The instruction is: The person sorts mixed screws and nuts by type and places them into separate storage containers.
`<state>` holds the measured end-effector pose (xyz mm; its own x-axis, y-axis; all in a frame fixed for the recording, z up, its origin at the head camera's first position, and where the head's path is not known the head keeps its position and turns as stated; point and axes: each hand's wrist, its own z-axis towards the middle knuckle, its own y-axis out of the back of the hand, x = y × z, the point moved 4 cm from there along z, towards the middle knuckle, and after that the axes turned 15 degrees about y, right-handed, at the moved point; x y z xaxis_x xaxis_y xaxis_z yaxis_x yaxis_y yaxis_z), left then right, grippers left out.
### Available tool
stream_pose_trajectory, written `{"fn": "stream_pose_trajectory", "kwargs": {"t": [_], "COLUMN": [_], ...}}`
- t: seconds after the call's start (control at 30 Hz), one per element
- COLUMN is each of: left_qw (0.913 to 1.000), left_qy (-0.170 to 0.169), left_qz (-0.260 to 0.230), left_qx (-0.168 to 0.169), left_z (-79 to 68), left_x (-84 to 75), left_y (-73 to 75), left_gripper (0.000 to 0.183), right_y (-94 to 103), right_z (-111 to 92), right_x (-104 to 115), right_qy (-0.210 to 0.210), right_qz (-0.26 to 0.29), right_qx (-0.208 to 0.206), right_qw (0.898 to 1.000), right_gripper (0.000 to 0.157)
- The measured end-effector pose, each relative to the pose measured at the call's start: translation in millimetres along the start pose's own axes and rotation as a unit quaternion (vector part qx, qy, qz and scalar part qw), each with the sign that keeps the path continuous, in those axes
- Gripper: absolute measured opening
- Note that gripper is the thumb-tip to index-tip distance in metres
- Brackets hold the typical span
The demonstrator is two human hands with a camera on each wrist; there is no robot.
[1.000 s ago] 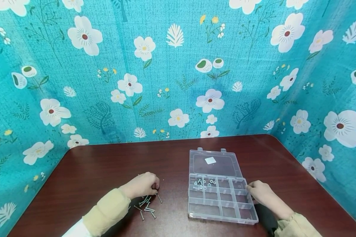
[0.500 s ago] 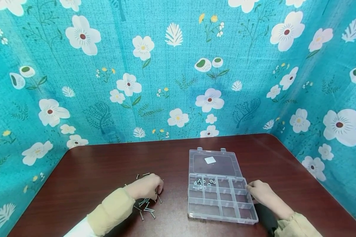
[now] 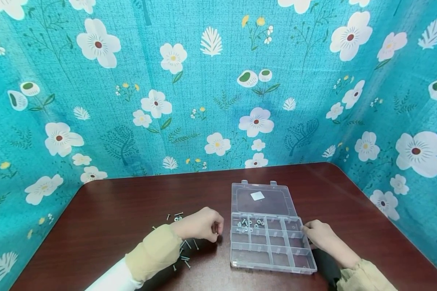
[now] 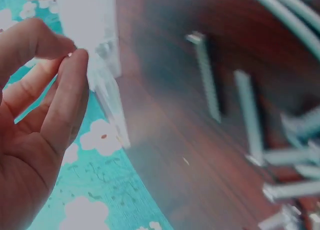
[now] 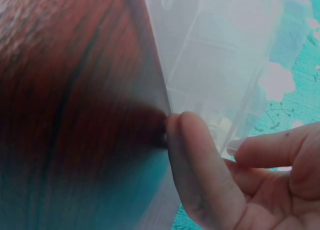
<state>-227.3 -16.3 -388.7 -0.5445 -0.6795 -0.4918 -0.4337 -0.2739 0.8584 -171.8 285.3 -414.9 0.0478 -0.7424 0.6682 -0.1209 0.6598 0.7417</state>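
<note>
My left hand (image 3: 203,224) is between the loose screws and the compartment box, thumb and fingertips together. A tiny bright metal piece (image 4: 70,54) shows between those fingertips; most of it is hidden, so I cannot tell its kind. The clear plastic compartment box (image 3: 252,259) lies with its lid (image 3: 264,202) folded back, away from me. Small screws and nuts (image 3: 245,223) sit in its far left compartments. At the box's right side my right hand (image 3: 323,239) grips the wall, with the thumb (image 5: 234,148) over the rim and fingers outside.
Several long screws (image 3: 185,258) are scattered on the dark red-brown table (image 3: 124,214), under and around my left forearm. A few more small screws and nuts (image 3: 176,218) lie behind them. Blue flowered cloth (image 3: 189,101) hangs at the table's back and sides.
My left hand has moved right from the screw pile toward the box, pinching a tiny metal piece; nuts behind the pile have come into view. My right hand has stayed on the box.
</note>
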Motion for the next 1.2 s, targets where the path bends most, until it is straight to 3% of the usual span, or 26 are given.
{"fn": "stream_pose_trajectory", "kwargs": {"t": [0.2, 0.47, 0.73, 1.0, 1.2], "left_qw": [0.9985, 0.9959, 0.9944, 0.9919, 0.9943], "left_qy": [-0.007, 0.021, 0.044, 0.059, 0.045], "left_qz": [-0.044, -0.073, -0.085, -0.099, -0.068], "left_qx": [-0.032, -0.049, -0.044, -0.053, -0.068], "left_z": [19.5, 47.9, 67.4, 69.4, 55.1], "left_x": [-17.6, -36.9, -48.1, -49.0, -38.4], "left_y": [3.9, 1.9, -4.2, -3.8, 13.5], "left_gripper": [0.016, 0.013, 0.006, 0.009, 0.009], "right_y": [0.6, 1.9, 2.0, 1.6, 1.5], "right_z": [1.1, 1.0, 0.6, 1.7, 2.0], "right_x": [0.7, 3.4, 3.2, 2.4, 2.3], "right_qy": [0.0, 0.0, 0.002, -0.001, 0.0], "right_qz": [0.0, -0.001, -0.012, -0.003, -0.01], "right_qx": [-0.002, -0.006, -0.002, 0.0, 0.002], "right_qw": [1.0, 1.0, 1.0, 1.0, 1.0], "right_gripper": [0.033, 0.033, 0.033, 0.033, 0.033]}}
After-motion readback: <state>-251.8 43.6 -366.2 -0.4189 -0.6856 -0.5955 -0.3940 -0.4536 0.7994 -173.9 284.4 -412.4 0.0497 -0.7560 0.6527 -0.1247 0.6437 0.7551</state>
